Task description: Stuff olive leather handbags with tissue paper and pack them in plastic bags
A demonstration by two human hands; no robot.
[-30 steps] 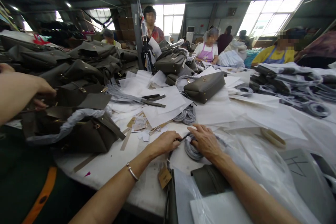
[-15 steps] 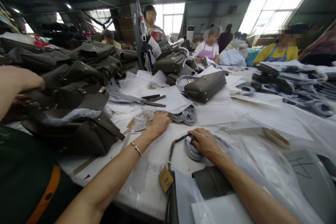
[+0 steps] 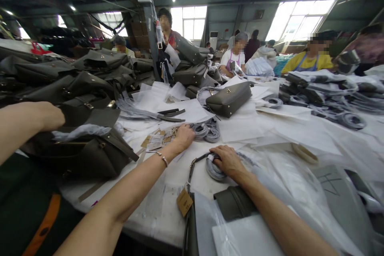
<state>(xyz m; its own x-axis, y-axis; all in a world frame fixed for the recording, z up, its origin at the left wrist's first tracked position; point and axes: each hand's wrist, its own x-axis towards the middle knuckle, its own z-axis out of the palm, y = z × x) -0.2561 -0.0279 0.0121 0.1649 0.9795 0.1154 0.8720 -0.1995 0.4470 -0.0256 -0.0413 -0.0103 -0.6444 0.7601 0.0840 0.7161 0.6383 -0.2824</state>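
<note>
Left hand (image 3: pixel 184 137) sits by the far coils (image 3: pixel 207 132), right hand (image 3: pixel 227 161) over the near coil (image 3: pixel 213 171), can't tell either grip; bare table (image 3: pixel 169 180) left of the tag (image 3: pixel 184 202).

The coil (image 3: pixel 213 172) is wrapped in glossy plastic; the tag (image 3: pixel 184 203) looks matt card, the handbag (image 3: pixel 230 101) smooth leather-like.

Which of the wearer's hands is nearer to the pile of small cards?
Left. The left hand is at the right edge of the pile of small cards; the right hand is farther right and closer to the camera, over a wrapped coil.
</note>
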